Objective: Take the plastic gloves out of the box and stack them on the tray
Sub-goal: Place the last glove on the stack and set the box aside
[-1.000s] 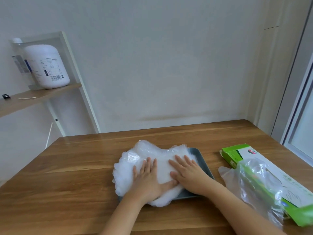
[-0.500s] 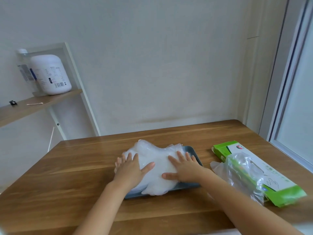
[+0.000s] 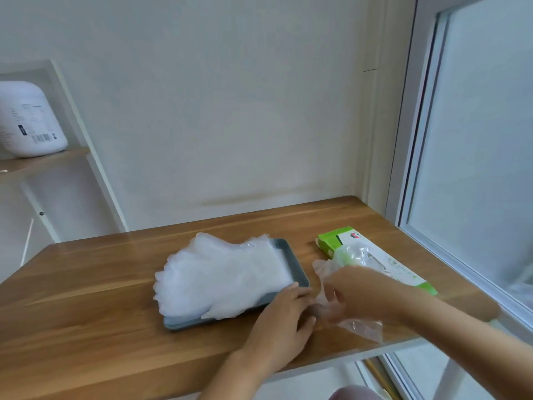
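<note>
While the left hand (image 3: 281, 321) lies relaxed with its fingers stretched onto the near right corner of the grey-blue tray (image 3: 292, 265), touching the rim and gripping nothing, the right hand (image 3: 356, 294) is low over the table just right of the tray, in a crumpled bunch of loose clear gloves (image 3: 362, 327). That hand is smeared by motion, but its fingers seem curled down into the film, pinching it. The bunch lies partly over the green and white glove box (image 3: 383, 262), which rests flat on the wooden table (image 3: 86, 298) beside the tray. On the tray sits the stack of plastic gloves (image 3: 225, 274), a milky pile with its finger ends fanned past the left rim and one flap hanging over the near edge. Far left, a white jug (image 3: 27, 119) stands on a wooden shelf (image 3: 49, 160), and a window frame (image 3: 409, 140) borders the table's right side
</note>
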Available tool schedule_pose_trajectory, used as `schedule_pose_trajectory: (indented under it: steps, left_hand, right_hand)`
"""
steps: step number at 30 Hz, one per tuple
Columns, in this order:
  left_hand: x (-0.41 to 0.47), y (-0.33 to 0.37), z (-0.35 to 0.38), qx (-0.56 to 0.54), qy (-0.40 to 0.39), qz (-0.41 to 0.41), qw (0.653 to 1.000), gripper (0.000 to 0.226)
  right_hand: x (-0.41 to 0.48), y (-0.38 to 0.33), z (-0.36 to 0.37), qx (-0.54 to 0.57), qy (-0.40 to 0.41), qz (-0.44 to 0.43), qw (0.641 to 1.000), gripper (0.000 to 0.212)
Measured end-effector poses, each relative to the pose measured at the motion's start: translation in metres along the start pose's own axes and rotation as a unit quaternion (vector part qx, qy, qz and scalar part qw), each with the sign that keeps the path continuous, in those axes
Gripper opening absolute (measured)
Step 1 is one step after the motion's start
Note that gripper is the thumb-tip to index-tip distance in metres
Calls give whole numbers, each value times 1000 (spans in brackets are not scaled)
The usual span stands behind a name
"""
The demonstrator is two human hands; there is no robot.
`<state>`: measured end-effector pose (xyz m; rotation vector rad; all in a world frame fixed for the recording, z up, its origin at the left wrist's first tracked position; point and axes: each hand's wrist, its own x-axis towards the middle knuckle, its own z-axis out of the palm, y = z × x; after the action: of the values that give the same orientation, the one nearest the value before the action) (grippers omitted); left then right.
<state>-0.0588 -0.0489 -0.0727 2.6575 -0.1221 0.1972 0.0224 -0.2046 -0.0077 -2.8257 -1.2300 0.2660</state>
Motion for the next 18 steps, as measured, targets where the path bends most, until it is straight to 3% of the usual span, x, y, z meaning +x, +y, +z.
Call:
schedule_pose_trajectory:
  steps: [5, 10, 12, 15, 17, 18]
  left_hand:
    - [-1, 0, 13, 2, 23, 7, 1000, 37]
    - [-4, 1, 3, -97, 23, -30, 995, 32]
    - [-6, 4, -8, -140, 9, -58, 988, 49]
    - [-5, 9, -27, -157, -2, -93, 983, 92]
    - [-2, 16, -38, -165, 9, -86, 983, 98]
    - [-1, 19, -43, -178, 27, -78, 981, 90]
  right_hand:
    - [-1, 3, 30, -40, 33, 29, 998, 6]
    - [9, 6, 30, -45, 37, 52, 997, 22]
    - [4, 6, 13, 1, 31, 40, 999, 19]
    - [-8, 6, -28, 88, 17, -17, 996, 7]
    - [-14, 3, -57, 128, 7, -54, 990, 3]
    - [-15, 3, -69, 144, 5, -68, 987, 4]
